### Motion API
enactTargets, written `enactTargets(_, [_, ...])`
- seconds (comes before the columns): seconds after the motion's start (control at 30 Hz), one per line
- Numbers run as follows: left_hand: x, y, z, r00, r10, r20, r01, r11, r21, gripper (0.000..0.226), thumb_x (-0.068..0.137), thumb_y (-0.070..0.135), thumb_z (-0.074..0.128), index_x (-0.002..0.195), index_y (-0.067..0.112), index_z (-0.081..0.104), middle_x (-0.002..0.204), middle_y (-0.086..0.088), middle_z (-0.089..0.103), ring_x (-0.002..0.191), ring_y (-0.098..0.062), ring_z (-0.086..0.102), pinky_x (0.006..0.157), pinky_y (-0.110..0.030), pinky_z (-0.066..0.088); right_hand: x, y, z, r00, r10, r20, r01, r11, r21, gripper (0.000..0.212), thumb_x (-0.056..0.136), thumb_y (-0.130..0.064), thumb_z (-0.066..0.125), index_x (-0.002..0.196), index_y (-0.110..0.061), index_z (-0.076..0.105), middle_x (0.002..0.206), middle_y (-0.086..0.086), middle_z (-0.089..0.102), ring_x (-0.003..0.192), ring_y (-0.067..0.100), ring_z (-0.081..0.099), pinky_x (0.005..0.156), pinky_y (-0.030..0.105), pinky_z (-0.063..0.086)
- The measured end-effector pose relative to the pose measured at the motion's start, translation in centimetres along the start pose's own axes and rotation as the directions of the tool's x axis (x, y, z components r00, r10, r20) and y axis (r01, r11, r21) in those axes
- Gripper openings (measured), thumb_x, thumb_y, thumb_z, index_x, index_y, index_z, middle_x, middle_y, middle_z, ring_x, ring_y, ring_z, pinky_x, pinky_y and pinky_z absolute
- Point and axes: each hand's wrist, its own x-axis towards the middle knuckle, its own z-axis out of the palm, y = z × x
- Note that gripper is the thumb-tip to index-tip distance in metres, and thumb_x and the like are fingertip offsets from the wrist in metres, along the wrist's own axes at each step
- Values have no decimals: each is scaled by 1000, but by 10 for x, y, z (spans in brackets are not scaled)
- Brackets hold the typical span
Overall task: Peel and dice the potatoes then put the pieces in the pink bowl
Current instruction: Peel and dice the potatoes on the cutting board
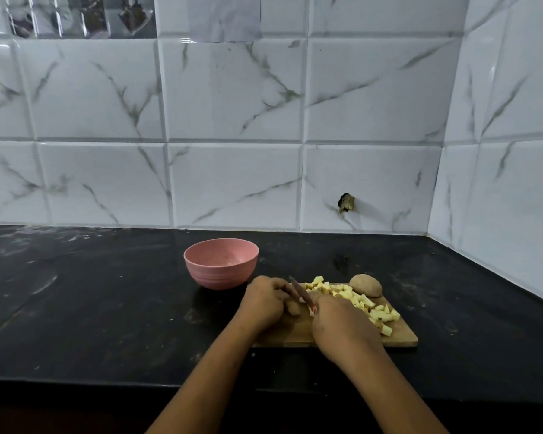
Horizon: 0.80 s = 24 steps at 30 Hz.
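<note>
A: At the cutting board (402, 335), right hand (339, 324) wrapped round the knife (299, 291), left hand (265, 300) curled over a potato piece (292, 310)?

B: Yes. Dice (362, 303) heaped beside one unpeeled potato (365, 286); pink bowl (221, 270) looks empty, just beyond. Best practice — fingertips tucked back, cuts evenly spaced.

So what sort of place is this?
Probably a home kitchen: a dark countertop backed by marble-look wall tiles, a wooden cutting board with diced potato and a whole potato on it, a pink bowl nearby, and a knife in the right hand.
</note>
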Motion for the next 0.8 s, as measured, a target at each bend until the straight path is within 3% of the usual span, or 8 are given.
enactTargets(0.1, [-1, -5, 0, 993, 29, -112, -23, 998, 57, 25, 88, 8, 58, 106, 21, 69, 113, 4, 60, 101, -11, 56, 83, -19, 46, -9, 3, 0, 1000, -26, 6, 26, 1000, 13, 49, 101, -17, 35, 147, -35, 32, 127, 1, 56, 106, 18, 58, 77, 29, 47])
enactTargets(0.3, [-6, -10, 8, 994, -1, -109, 10, 997, 76, 12, 83, 28, 70, 94, 26, 74, 102, 5, 68, 91, -7, 61, 87, -25, 50, -13, 6, 4, 997, -55, 54, 56, 998, -18, 49, 101, -18, 40, 147, -34, 32, 123, 0, 58, 101, 15, 60, 81, 30, 51])
enactTargets(0.57, [-14, -8, 3, 997, -34, -75, 42, 994, 103, 10, 82, 33, 71, 92, 32, 73, 104, 11, 67, 99, -6, 57, 95, -32, 46, -16, 11, 6, 997, -69, -26, 67, 994, -86, 53, 101, -20, 39, 149, -37, 25, 120, -2, 58, 100, 14, 59, 78, 28, 48])
enactTargets(0.8, [-20, -5, 1, 995, -32, -95, 52, 973, 225, 20, 87, 41, 63, 105, 37, 69, 114, 14, 63, 112, -8, 52, 94, -32, 33, -5, 20, -1, 1000, 14, -19, -14, 1000, -7, 46, 102, -23, 34, 145, -40, 33, 116, -2, 60, 95, 14, 60, 80, 32, 53])
